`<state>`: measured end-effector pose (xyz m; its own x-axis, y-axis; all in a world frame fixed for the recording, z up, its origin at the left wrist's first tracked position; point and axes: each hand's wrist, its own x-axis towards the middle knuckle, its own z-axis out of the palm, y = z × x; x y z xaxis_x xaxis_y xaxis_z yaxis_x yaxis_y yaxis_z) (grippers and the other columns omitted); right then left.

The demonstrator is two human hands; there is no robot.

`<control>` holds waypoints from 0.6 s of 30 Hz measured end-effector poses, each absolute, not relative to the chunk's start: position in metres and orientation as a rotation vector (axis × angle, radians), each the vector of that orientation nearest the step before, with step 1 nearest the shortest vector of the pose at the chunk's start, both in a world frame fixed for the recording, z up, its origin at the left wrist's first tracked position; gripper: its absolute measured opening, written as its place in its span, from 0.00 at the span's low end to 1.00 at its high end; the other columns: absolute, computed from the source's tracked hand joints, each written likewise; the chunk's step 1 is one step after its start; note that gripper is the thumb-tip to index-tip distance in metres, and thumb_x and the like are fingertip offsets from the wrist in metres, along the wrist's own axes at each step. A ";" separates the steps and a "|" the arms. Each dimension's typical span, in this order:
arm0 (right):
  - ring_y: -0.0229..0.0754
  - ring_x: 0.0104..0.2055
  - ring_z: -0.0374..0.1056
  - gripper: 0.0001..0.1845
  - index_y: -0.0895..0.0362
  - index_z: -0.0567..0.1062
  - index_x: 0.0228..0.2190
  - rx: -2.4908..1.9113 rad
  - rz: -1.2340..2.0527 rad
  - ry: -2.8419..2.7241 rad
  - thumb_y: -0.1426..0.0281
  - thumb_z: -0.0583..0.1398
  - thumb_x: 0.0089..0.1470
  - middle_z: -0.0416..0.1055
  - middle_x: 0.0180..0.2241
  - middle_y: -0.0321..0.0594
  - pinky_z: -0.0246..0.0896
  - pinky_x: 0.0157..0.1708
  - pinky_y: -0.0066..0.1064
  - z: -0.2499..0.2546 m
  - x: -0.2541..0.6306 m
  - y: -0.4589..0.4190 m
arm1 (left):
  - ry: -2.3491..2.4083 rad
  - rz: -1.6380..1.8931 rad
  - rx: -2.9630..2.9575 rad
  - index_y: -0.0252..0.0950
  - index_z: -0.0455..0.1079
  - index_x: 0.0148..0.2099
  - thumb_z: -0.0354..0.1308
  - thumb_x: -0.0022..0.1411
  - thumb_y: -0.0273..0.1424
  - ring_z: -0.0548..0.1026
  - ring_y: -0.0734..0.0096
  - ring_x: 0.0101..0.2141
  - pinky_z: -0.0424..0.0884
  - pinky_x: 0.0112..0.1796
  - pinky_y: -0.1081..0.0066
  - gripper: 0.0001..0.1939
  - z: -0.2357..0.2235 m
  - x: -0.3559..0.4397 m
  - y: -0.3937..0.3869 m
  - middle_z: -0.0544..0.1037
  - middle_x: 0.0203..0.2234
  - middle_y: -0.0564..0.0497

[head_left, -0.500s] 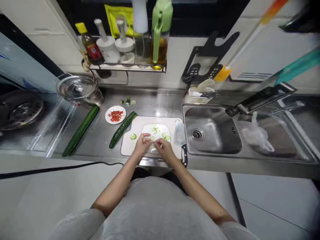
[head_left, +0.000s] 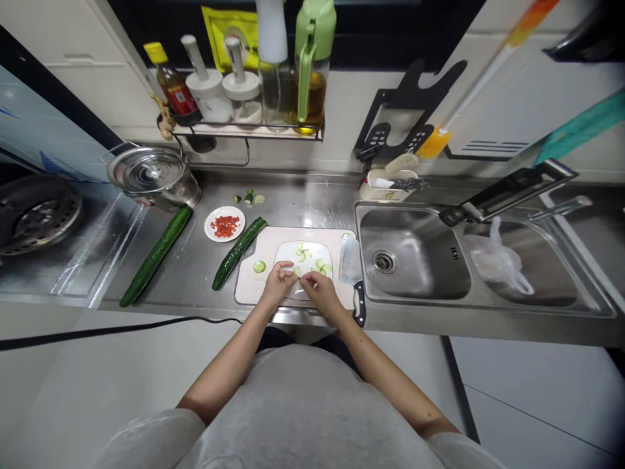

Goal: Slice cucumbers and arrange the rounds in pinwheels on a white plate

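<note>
Over a white squarish plate (head_left: 286,253) my left hand (head_left: 277,284) and my right hand (head_left: 319,290) meet, fingertips pinched together on a thin cucumber slice (head_left: 296,270). The fingers partly cover this slice. On the plate, cucumber slices (head_left: 303,252) lie in a fan at the back, and more cucumber slices (head_left: 321,266) sit at the right. The plate rests on a pale cutting board (head_left: 247,291). Left of the plate, a small stack or piece of cut cucumber (head_left: 260,266) lies on the board. A cleaver (head_left: 349,260) with a black handle lies along the board's right side.
One cucumber (head_left: 239,254) touches or nears the board's left edge; another cucumber (head_left: 156,256) lies farther left. Behind are a small plate (head_left: 209,228) of chopped red pieces, cucumber ends (head_left: 249,197) and a lidded steel pot (head_left: 153,176). A double sink (head_left: 415,251) is right.
The view shifts very slightly. Both hands stay at nearly the same spot over the plate, still pinching the cucumber slice.
</note>
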<state>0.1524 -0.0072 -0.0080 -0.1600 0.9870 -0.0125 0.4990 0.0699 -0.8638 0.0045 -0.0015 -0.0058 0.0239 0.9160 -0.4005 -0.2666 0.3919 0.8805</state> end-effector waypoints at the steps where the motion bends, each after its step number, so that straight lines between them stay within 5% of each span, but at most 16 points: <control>1: 0.35 0.26 0.62 0.09 0.56 0.74 0.27 -1.493 1.014 -1.724 0.67 0.56 0.53 0.70 0.24 0.35 0.56 0.29 0.26 -0.008 0.152 -0.007 | 1.204 1.039 0.701 0.36 0.64 0.45 0.66 0.43 0.33 0.64 0.82 0.21 0.58 0.27 0.78 0.25 -0.006 0.005 -0.002 0.69 0.21 0.59; 13: 0.36 0.27 0.64 0.10 0.57 0.75 0.26 -1.740 1.100 -1.878 0.70 0.54 0.54 0.72 0.24 0.36 0.52 0.29 0.26 -0.014 0.154 -0.009 | 1.465 0.811 1.069 0.34 0.72 0.34 0.59 0.48 0.26 0.67 0.79 0.23 0.61 0.27 0.77 0.07 -0.029 0.002 0.001 0.71 0.21 0.56; 18: 0.38 0.32 0.65 0.11 0.57 0.75 0.28 -1.848 0.966 -2.137 0.71 0.54 0.56 0.74 0.29 0.39 0.48 0.29 0.27 -0.011 0.150 -0.008 | 1.643 0.585 1.316 0.37 0.73 0.35 0.56 0.50 0.23 0.70 0.76 0.26 0.64 0.31 0.75 0.10 -0.028 0.002 0.005 0.74 0.23 0.56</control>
<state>0.1497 -0.0078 -0.0106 -0.2267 0.9307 -0.2871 0.8304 0.0306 -0.5563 0.0023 0.0046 -0.0281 -0.0042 0.9329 -0.3601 0.4951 0.3148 0.8098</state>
